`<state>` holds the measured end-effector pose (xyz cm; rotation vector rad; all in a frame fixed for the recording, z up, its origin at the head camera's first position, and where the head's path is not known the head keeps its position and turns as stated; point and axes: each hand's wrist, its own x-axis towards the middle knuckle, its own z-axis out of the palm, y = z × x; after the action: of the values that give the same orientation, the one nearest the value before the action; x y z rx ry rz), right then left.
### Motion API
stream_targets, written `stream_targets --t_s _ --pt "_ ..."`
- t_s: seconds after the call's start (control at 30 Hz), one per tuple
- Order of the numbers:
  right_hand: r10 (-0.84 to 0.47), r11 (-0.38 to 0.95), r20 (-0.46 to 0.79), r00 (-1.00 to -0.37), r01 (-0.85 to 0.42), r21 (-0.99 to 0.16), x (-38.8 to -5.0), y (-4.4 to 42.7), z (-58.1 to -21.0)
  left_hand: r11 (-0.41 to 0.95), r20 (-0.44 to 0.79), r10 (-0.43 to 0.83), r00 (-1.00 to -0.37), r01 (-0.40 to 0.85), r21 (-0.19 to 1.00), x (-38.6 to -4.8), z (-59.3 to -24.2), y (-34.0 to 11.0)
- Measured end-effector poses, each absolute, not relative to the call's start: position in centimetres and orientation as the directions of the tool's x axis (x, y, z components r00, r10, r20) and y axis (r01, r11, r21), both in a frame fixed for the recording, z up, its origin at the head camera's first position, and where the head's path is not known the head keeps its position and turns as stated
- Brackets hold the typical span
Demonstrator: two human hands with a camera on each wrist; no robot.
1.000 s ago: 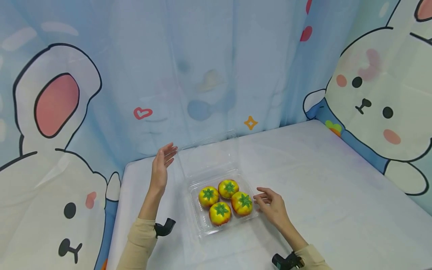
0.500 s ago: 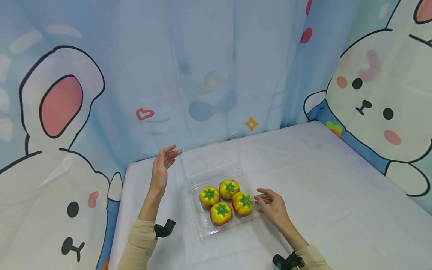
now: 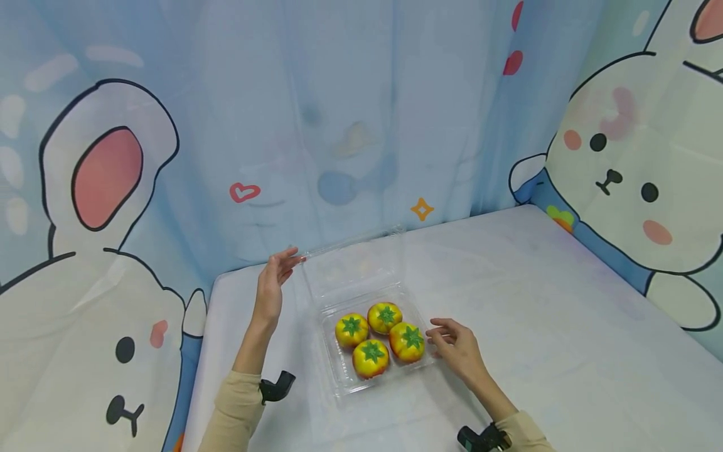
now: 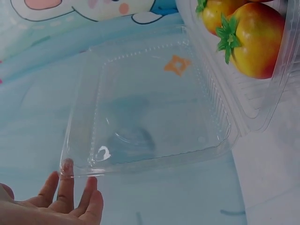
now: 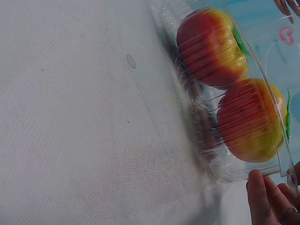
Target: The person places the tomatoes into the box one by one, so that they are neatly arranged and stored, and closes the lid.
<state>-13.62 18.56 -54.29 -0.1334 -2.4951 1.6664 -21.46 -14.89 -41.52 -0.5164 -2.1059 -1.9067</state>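
A clear plastic clamshell box [image 3: 339,384] stands on the table with its lid [image 3: 356,267] raised at the far side. Several yellow-red, tomato-like fruits [image 3: 370,359] with green leafy tops sit in its base. My left hand [image 3: 268,292] is raised beside the lid's far left corner. In the left wrist view, one fingertip [image 4: 67,166] touches that corner, while the other fingers are loosely extended. My right hand [image 3: 459,350] rests at the base's right edge, fingers relaxed. In the right wrist view, the thumb [image 5: 257,192] meets the box's corner; the other fingers are partly cut off.
A white cloth covers the table [image 3: 536,301]. Behind it hangs a blue curtain [image 3: 350,113] with printed cartoon rabbits, close to the lid's far edge. A small black camera [image 3: 277,386] is worn on each wrist.
My left fingers have shifted slightly right, onto the lid's far left corner. The lid leans a little differently. My right hand and the fruits hold their places; the head view has shifted slightly.
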Motion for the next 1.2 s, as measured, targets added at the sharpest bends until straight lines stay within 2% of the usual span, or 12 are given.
stream_targets --t_s 0.27,0.67,1.2 --pt "0.143 0.355 0.006 -0.99 0.046 -0.934 -13.4 18.6 -54.3 0.093 0.41 0.098 -0.907 0.419 0.903 -20.8 -41.5 -14.8" --pt "0.134 0.318 0.005 -0.991 0.038 -0.947 -13.1 18.7 -54.4 0.135 0.424 0.1 -0.9 0.435 0.89 -18.9 -41.8 -14.7" --pt "0.139 0.357 -0.008 -0.99 0.057 -0.932 -13.8 19.3 -54.1 0.103 0.399 0.117 -0.909 0.411 0.906 -17.3 -42.2 -14.7"
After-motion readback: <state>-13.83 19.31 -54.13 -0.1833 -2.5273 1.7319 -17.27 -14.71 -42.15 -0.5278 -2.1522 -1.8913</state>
